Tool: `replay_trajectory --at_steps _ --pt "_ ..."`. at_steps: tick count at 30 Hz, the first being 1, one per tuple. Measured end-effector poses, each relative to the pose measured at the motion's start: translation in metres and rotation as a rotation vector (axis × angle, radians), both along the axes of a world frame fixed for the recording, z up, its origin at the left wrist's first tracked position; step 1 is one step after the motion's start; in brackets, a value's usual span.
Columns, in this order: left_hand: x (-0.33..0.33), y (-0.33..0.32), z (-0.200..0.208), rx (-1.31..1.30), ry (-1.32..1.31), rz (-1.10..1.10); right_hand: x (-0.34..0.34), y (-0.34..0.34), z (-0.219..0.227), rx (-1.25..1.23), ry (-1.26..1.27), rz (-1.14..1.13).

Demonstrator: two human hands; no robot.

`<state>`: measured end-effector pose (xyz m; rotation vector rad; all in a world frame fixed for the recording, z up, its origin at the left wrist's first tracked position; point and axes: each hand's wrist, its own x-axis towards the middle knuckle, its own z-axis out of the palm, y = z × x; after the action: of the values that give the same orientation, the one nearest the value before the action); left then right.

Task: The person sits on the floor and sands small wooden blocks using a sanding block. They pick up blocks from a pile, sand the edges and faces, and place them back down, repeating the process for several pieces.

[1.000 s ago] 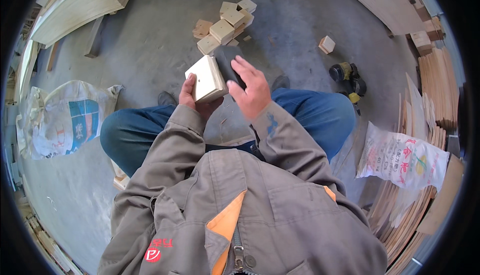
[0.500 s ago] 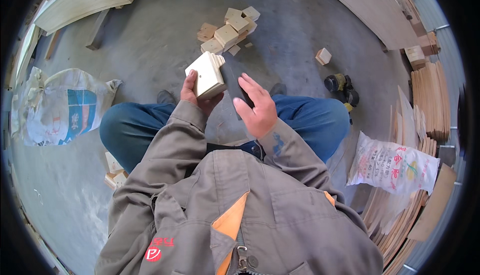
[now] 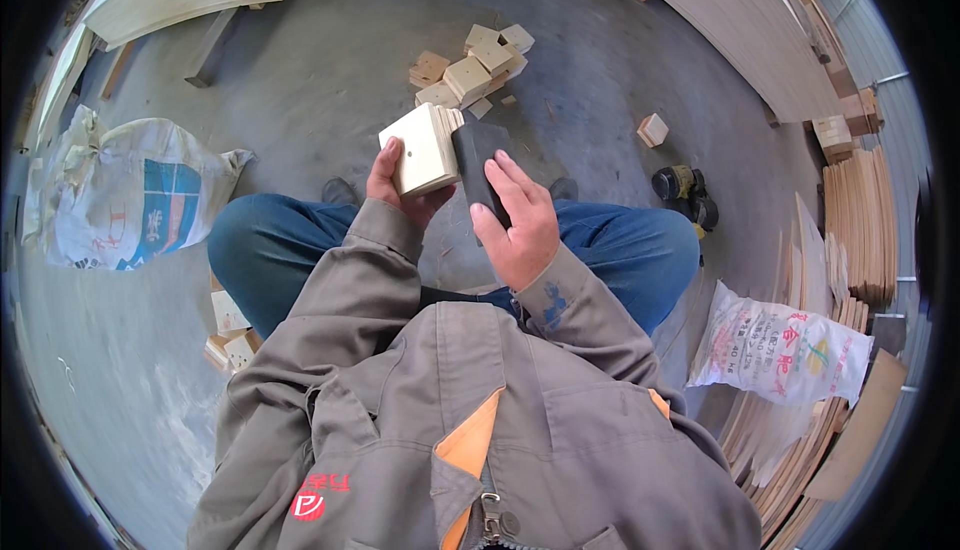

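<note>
My left hand is closed round a pale block of stacked square wooden plates, thumb on its near face. A small dark hole shows in the middle of that face. In my right hand is a dark grey sanding block, a flat rectangular slab, with the fingers laid along its face and the thumb at its lower edge. The slab stands on edge against or just beside the right side of the wooden block; exact contact cannot be made out. Both are held up between my knees.
A pile of similar wooden blocks lies ahead on the floor. A lone block and a yellow-black power tool sit to the right. White sacks flank me, with stacked boards far right and more blocks by my left knee.
The sanding block has tilted and now shows more of its broad face. The wooden block has turned slightly in my left hand, showing its layered right edge. The whole view has shifted a little.
</note>
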<state>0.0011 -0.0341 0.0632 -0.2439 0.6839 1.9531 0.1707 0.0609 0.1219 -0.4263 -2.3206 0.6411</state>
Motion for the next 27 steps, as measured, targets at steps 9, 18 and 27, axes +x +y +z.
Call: replay_trajectory --at_steps 9,18,27 --pt "0.015 0.009 -0.003 0.011 0.049 -0.129 -0.047 0.048 -0.007 -0.120 0.085 -0.116" --pt "-0.002 0.005 -0.008 -0.073 0.048 -0.017 0.016 0.005 -0.011 -0.009 -0.011 0.030" --pt "0.014 0.014 -0.008 -0.004 0.062 -0.092 -0.053 0.054 -0.006 0.027 0.062 -0.109"
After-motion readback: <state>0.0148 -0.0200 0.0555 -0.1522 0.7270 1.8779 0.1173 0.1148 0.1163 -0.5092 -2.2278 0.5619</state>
